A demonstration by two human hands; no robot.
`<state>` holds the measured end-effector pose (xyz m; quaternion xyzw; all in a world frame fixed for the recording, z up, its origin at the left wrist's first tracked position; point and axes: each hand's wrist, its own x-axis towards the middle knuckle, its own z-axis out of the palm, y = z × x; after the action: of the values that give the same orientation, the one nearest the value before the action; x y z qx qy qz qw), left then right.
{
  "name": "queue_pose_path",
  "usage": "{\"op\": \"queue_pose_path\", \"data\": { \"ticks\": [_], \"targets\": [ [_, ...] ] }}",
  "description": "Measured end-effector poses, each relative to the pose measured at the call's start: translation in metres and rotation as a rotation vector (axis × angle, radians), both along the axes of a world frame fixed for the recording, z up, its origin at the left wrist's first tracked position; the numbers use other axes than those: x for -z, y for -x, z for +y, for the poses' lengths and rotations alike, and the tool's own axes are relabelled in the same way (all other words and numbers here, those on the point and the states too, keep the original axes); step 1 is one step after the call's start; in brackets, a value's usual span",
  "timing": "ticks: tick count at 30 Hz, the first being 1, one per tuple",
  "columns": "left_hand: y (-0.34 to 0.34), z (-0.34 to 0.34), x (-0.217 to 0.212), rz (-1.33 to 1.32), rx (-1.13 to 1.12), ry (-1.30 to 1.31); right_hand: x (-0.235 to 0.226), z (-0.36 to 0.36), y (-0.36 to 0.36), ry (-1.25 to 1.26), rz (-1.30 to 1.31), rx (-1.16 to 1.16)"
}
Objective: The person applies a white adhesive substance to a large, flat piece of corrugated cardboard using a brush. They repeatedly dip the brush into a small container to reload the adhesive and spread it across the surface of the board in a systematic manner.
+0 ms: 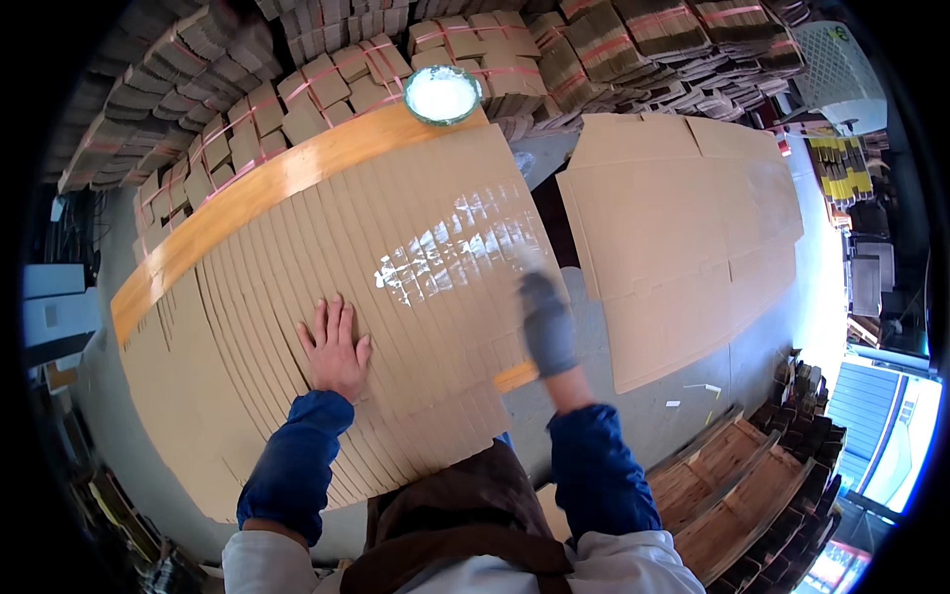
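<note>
Fanned cardboard sheets (297,247) overlap in narrow strips across the wooden table in front of me. White wet-looking glue or paste (460,243) lies in streaks over the strips toward the right. My left hand (337,351), bare, presses flat on the sheets with its fingers spread. My right hand (547,322), in a grey glove, is at the right edge of the sheets and blurred by motion. It looks closed, with a pale smear just beyond it; what it holds cannot be made out. A round bowl of white paste (442,95) stands at the table's far edge.
The wooden table edge (287,183) shows beyond the sheets. To the right lies a stack of large flat cardboard (683,228). Strapped cardboard bundles (336,84) line the far side. A wooden pallet (727,485) is at the lower right, and a pale perforated basket (841,79) is at the far right.
</note>
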<state>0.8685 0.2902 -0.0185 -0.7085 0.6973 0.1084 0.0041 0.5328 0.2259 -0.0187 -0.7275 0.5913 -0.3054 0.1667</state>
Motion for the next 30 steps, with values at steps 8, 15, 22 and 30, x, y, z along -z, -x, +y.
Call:
{"op": "queue_pose_path", "data": {
  "ticks": [8, 15, 22, 30],
  "targets": [
    [-0.009, 0.010, 0.005, -0.008, 0.008, 0.030, -0.021, 0.028, 0.022, -0.291, -0.147, 0.265],
    [-0.010, 0.014, 0.011, -0.029, 0.019, 0.011, 0.011, 0.066, 0.043, -0.174, 0.117, 0.035],
    [0.001, 0.003, 0.012, -0.013, 0.037, 0.030, 0.003, 0.090, 0.054, -0.044, 0.268, -0.085],
    [-0.004, 0.009, 0.010, -0.053, 0.015, -0.004, -0.016, 0.057, 0.056, -0.313, -0.133, 0.158]
  ]
}}
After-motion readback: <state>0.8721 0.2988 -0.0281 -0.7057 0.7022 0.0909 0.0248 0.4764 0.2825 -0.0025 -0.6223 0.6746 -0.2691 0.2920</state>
